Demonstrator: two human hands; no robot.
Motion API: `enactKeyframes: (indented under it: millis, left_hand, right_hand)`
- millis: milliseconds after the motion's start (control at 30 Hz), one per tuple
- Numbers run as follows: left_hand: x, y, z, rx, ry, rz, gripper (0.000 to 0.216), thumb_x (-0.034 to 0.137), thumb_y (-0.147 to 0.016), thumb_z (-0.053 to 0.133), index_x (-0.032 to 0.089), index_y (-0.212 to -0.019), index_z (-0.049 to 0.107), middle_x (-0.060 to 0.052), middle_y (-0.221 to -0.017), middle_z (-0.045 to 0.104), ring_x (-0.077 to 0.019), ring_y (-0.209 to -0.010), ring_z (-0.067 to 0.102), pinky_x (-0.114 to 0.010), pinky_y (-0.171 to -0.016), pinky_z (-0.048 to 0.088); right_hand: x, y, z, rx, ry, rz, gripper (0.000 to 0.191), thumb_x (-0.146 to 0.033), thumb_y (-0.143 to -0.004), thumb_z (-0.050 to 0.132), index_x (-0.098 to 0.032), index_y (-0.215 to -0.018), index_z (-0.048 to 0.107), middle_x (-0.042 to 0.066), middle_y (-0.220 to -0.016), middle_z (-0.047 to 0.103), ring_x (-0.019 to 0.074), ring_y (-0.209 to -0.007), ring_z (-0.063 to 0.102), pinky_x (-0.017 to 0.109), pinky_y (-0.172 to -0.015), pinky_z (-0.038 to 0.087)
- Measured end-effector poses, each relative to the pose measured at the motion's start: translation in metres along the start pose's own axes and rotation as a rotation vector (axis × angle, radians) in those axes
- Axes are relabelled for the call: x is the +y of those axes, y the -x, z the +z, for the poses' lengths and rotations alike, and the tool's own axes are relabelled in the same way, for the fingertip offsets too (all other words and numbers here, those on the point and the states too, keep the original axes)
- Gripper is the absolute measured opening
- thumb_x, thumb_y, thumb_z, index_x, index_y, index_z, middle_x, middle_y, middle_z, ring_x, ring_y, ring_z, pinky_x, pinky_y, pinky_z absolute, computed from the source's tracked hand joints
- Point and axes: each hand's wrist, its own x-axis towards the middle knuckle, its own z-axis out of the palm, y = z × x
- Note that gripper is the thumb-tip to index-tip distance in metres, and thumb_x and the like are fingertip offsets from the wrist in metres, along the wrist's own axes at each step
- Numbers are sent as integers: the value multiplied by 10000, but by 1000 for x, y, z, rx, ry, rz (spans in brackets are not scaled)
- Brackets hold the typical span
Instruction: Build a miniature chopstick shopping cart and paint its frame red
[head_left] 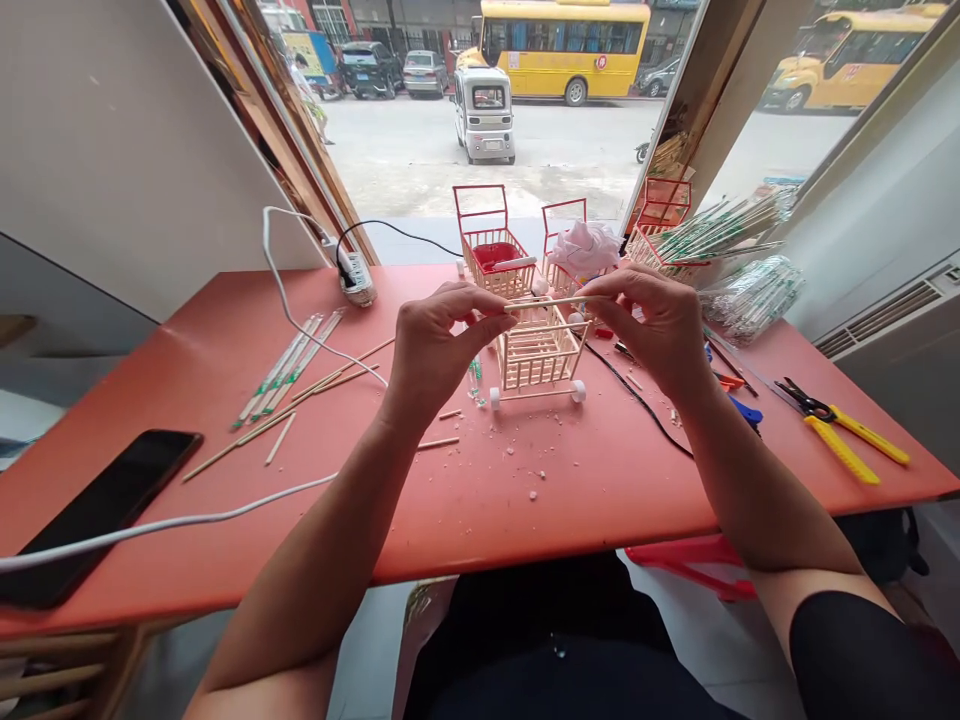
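Observation:
A thin wooden stick (547,302) runs level between my two hands, one end in each. My left hand (450,335) pinches its left end between thumb and fingers. On the other side my right hand (649,325) is closed on the right end. Behind and just below the stick stands a miniature cart of pale wooden sticks (538,372), upright on the table with a white wheel (578,391) at its front right corner. Whether the stick touches the cart's top, I cannot tell.
On the red table (465,510) lie a phone (112,500), wrapped chopsticks (289,368), loose sticks (277,420), a power strip (355,278) with cables, and yellow-handled pliers (840,430). Behind stand red-handled carts (495,255); more wrapped sticks (754,295) are piled at right.

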Motion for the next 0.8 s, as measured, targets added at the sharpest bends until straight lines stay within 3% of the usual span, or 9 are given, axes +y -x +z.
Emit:
enactKeyframes:
  millis: [533,800]
  left_hand:
    - [-2,4,-1,6,-19,-8,39,220,-863,847,256,-854,836,-15,-851,800,-169,-809,711,-340,-744,572]
    - [-4,4,0,9,5,-15,41,219,-844,858,253,-855,839,-14,-835,794,-167,-791,699,-339,-728,548]
  right_hand:
    - [-3,2,5,-4,33,38,119,-342,-996,746,-267,-960,831,7,-925,793,167,-830,663,339,-709,494]
    - [-2,3,5,10,-22,10,73,-260,-980,769,-267,-952,836,-2,-922,808,166,-845,672,340,-767,513]
